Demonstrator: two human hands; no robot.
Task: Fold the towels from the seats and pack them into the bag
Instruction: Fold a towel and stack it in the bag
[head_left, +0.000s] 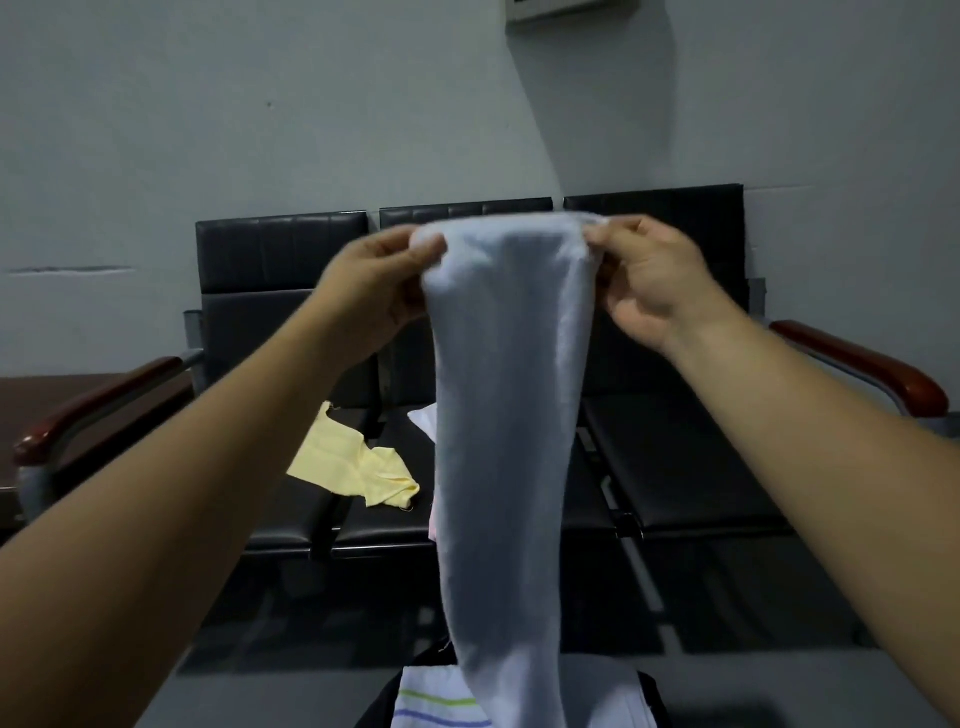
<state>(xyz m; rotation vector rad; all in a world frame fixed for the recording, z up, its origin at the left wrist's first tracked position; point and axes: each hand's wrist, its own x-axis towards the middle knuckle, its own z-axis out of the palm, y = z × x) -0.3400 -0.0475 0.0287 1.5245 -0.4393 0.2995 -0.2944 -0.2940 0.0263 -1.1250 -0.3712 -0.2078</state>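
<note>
Closest to me, a striped towel lies in what I take for the bag. Yellow towel on the seat; left hand pinches one top corner of the white towel hanging long, right hand the other. I'm mid-fold here, and next the corners should meet to halve it
</note>
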